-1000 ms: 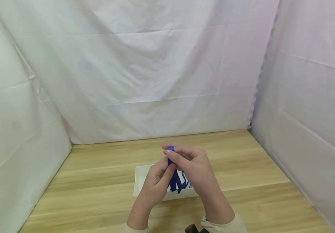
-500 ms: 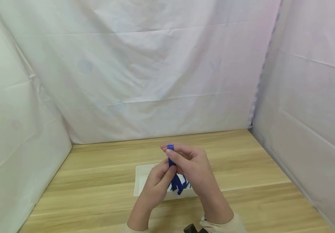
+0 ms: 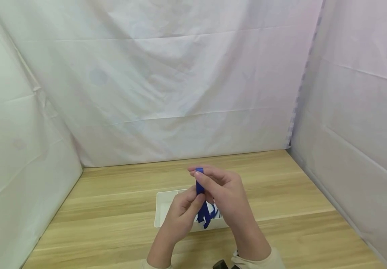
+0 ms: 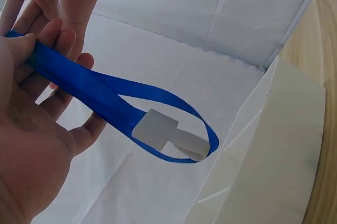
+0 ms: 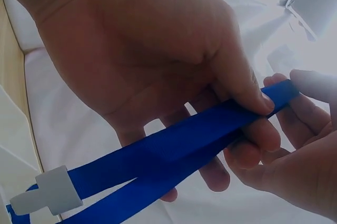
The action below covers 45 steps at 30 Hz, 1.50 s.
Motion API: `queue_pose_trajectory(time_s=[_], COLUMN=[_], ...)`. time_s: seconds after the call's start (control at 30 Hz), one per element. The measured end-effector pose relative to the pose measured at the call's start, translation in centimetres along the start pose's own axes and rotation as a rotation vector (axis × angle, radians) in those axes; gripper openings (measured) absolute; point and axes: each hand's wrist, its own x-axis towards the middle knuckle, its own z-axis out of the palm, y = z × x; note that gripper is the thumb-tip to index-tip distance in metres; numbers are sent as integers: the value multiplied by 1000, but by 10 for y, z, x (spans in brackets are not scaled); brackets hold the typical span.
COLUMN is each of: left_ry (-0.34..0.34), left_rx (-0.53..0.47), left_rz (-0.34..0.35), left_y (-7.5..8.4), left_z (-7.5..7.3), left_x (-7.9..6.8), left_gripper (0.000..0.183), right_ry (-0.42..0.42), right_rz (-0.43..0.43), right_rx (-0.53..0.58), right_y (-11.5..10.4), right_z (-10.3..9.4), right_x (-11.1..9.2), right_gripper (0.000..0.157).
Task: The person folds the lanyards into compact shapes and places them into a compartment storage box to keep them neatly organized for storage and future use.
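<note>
A folded blue lanyard [image 3: 200,186] with a grey-white plastic clip [image 4: 158,129] is held upright between both hands, over a white tray [image 3: 161,203]. My right hand [image 3: 228,190] pinches its upper end between thumb and fingers. Lower down, my left hand [image 3: 181,211] grips the strap, thumb in front and fingers behind. Below that grip the strap opens into a hanging loop around the clip, plain in the left wrist view. In the right wrist view, the right hand [image 5: 310,171] is partly cut off and the left hand [image 5: 158,60] fills the middle.
The tray sits on a wood-grain table [image 3: 112,198], with a divider near its left end; the hands hide much of it. Blue strands show at its right part. White curtains [image 3: 180,93] enclose the back and sides. A black object [image 3: 220,264] lies at the bottom edge.
Both hands shift slightly right with the lanyard, keeping their grip. The loose lower ends of the strap swing a little, and a bit more strap shows between the hands.
</note>
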Motion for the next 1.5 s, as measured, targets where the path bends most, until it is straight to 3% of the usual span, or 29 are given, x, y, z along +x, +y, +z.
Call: queue_pose_trajectory(time_s=[0.33, 0.57, 0.77, 0.9, 1.07, 1.17, 1.23, 1.37, 1.5], left_ry=[25, 66, 162, 242, 312, 335, 347, 365, 371], left_rx=[43, 3, -37, -46, -50, -77, -111, -233, -352], left_rz=[1, 12, -35, -91, -180, -198, -208, -229, -245], left_y=[0, 5, 17, 26, 37, 42, 43, 44, 45], left_z=[1, 1, -2, -3, -2, -3, -4, -7, -11], left_x=[-3, 0, 5, 8, 16, 20, 21, 22, 23], left_gripper=[25, 28, 28, 29, 28, 29, 30, 34, 36], right_ry=[3, 104, 177, 140, 31, 13, 47, 75, -42], right_rz=[3, -10, 29, 36, -9, -16, 29, 127, 53], right_rx=[-35, -155, -225, -208, -195, -149, -113, -35, 38], right_y=[4, 12, 36, 61, 90, 99, 101, 100, 100], right_z=[-3, -9, -12, -17, -21, -22, -23, -28, -39], right_x=[-1, -5, -14, -29, -44, -43, -40, -38, -40], right_gripper=[21, 26, 25, 10, 25, 19, 13, 19, 33])
